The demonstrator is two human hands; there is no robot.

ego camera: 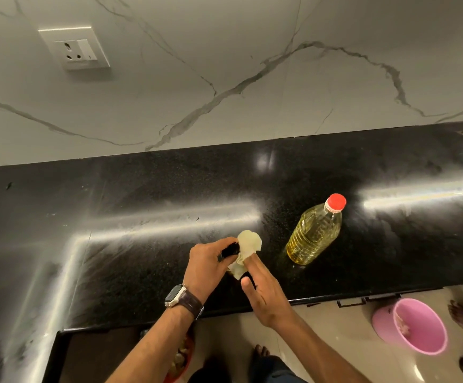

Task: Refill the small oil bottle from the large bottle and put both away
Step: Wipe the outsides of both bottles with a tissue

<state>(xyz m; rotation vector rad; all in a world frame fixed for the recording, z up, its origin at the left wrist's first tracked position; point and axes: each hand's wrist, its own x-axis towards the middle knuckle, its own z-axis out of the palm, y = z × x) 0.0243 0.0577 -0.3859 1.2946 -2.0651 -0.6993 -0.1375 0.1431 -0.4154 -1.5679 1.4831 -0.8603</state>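
Near the front edge of the black counter [142,194], a little left of centre, both hands are busy with the small oil bottle [229,250] — only its dark cap end shows, the body being hidden behind fingers and a crumpled, oil-yellowed tissue [245,248]. The left hand [208,265], a watch [176,295] on its wrist, curls its fingers round the small bottle at the cap end. The right hand [263,294] presses the tissue against the bottle with straightened fingers; it seems to be wiping, though whether the thumb pinches the paper I cannot tell.

To the right and slightly farther back stands the large bottle [314,233], upright, its red cap [335,202] on, well apart from the hands. It looks mostly full of pale yellow oil, so I judge it fairly heavy, with thin ribbed plastic walls that will give under a squeeze. The ribbed middle of the body would be the safest hold, the neck below the cap a second choice.

The small bottle should be light but probably greasy, hence slippery — a full wrap round its body would serve better than a fingertip pinch at the cap. The tissue is soft and limp.

On the floor at far right sits a pink bucket [418,327]; a wall socket [75,48] is on the marble backsplash, far left.
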